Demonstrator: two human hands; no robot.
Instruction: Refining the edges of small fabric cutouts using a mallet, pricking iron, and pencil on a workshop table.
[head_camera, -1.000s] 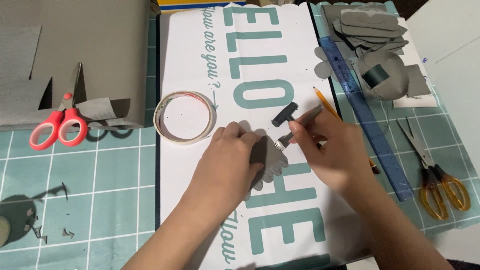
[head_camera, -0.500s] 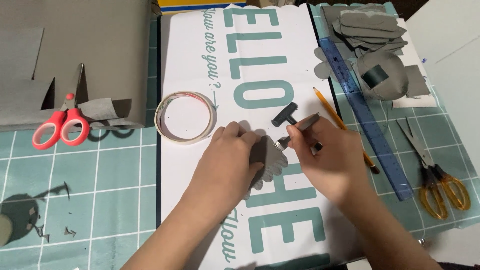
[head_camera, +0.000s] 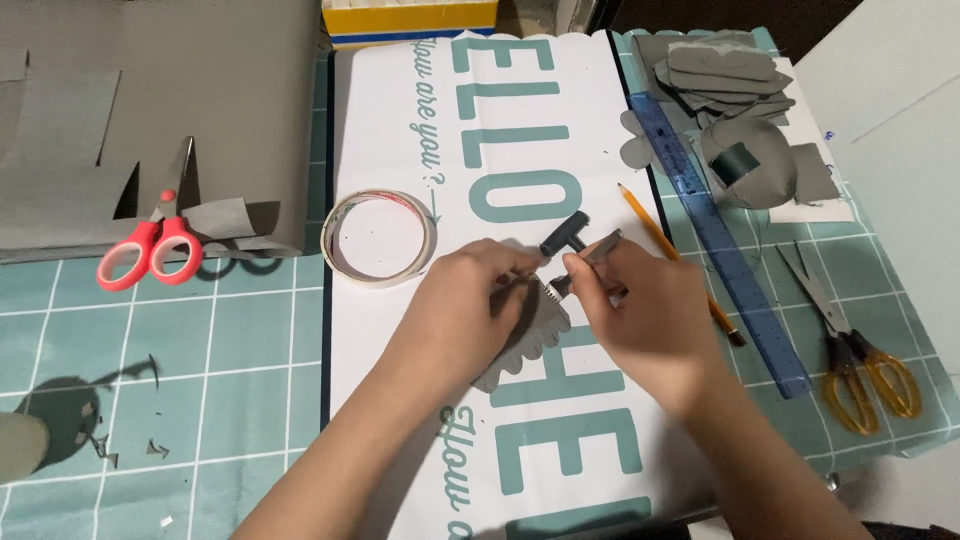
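My left hand (head_camera: 470, 305) presses down on a grey scalloped paper piece (head_camera: 530, 340) that lies on a white sheet with teal lettering (head_camera: 520, 130). My right hand (head_camera: 640, 310) pinches a small dark T-shaped paper piece (head_camera: 570, 240) just above the scalloped piece's upper edge. The fingertips of both hands meet there. A yellow pencil (head_camera: 650, 220) lies beside my right hand and runs under it.
A roll of tape (head_camera: 379, 238) lies left of my hands. Red-handled scissors (head_camera: 150, 240) rest on grey paper (head_camera: 150, 110) at the left. A blue ruler (head_camera: 720, 240), yellow-handled scissors (head_camera: 850, 340) and a pile of grey cutouts (head_camera: 730, 90) are on the right. A teal cutting mat (head_camera: 200, 380) lies underneath.
My hands have stayed over the scalloped piece. The right hand's fingers have shifted slightly on the dark T-shaped piece.
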